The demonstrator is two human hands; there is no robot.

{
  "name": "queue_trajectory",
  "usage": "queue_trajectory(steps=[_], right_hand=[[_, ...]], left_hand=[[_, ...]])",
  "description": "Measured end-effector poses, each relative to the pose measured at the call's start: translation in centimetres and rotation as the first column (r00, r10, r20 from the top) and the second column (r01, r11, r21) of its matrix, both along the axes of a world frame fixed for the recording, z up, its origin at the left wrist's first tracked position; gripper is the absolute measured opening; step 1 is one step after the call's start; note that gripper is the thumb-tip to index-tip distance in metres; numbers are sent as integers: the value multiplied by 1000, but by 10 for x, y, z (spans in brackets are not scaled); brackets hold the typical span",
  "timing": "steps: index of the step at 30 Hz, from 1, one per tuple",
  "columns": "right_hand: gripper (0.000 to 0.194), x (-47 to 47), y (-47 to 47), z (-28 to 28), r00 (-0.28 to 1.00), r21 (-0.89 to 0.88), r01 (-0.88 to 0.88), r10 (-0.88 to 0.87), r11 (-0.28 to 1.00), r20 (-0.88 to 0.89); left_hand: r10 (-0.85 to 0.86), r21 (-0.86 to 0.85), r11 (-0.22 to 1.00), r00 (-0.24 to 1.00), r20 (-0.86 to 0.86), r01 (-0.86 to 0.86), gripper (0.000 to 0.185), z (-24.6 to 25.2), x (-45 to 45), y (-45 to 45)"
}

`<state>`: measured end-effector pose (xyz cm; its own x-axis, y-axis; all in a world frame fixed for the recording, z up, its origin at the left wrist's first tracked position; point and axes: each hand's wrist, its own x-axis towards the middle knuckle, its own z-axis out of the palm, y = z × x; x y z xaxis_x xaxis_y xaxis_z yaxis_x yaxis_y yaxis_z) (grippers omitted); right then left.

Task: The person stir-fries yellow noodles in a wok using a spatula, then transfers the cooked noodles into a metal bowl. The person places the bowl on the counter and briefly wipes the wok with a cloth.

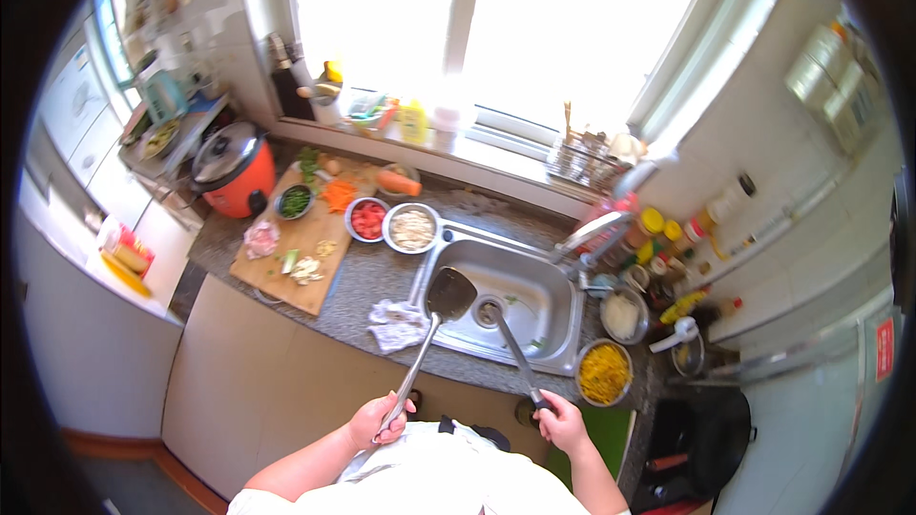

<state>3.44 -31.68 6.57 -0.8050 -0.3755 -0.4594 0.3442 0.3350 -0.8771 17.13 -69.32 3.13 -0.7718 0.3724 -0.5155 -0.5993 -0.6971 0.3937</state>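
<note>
My left hand (383, 418) grips the metal handle of a wok spatula (452, 293), whose dark blade hangs over the left edge of the steel sink (572, 300). The black handle of a long utensil (514, 343) is in my right hand (558, 420); its far end reaches over the sink drain, and I cannot tell its kind. Green scraps lie in the basin. A crumpled cloth (398, 326) rests on the counter left of the sink. Bowls of chopped red pieces (368, 220) and pale slices (412, 229) stand near the sink's back left corner.
A wooden cutting board (286, 286) holds cut vegetables, a pink piece of food and a bowl of chopped greens. Behind it stands an orange rice cooker (236, 175). Right of the sink are a bowl of yellow food (605, 373), a bowl of white food (624, 315), bottles and a black wok (715, 436).
</note>
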Motion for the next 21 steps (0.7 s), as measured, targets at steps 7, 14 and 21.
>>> queue_trajectory(steps=[7,14,21], right_hand=[[50,-67,-189,-83,576,499,-361,609,788,-545],[51,-106,-312,-163,407,595,-359,694,719,-594],[52,-102,-336,-188,371,596,-289,661,750,-652]], left_hand=[[525,22,851,851,-14,-525,53,0,56,-54],[693,1,721,721,14,-693,53,4,93,-98],[628,116,773,778,-4,-623,49,2,84,-113]])
